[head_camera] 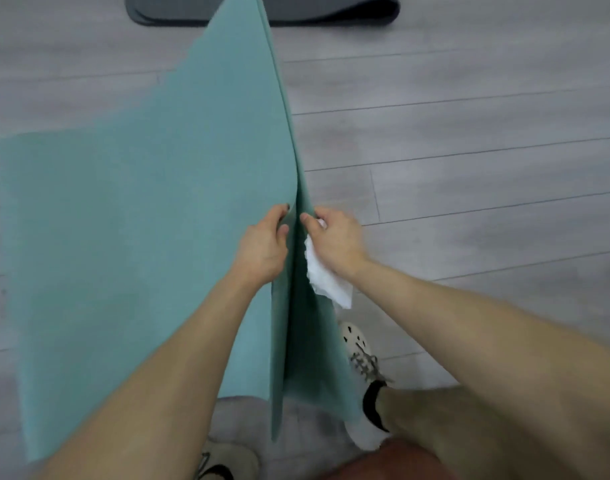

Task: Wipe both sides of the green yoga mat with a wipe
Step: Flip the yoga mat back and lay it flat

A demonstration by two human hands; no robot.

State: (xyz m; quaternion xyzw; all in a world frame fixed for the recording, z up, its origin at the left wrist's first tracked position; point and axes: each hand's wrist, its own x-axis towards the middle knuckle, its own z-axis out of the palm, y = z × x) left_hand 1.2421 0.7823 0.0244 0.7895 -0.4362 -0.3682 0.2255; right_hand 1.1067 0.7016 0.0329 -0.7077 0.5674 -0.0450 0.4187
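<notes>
Head view: green yoga mat (141, 220) lifted along a fold, off the grey floor (470, 116).
Left hand (262, 251) grips the raised edge; right hand (338, 244) pinches mat plus white wipe (328, 278).

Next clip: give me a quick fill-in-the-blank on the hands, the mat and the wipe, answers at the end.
The wipe hanging beside the green yoga mat is ____ in colour.
Of the left hand and the right hand, both gripping the mat's lifted edge, the wipe is in the ____ one.
A second mat, dark grey, lies on the ____ at the top of the view.
Missing: white; right; floor.
</notes>
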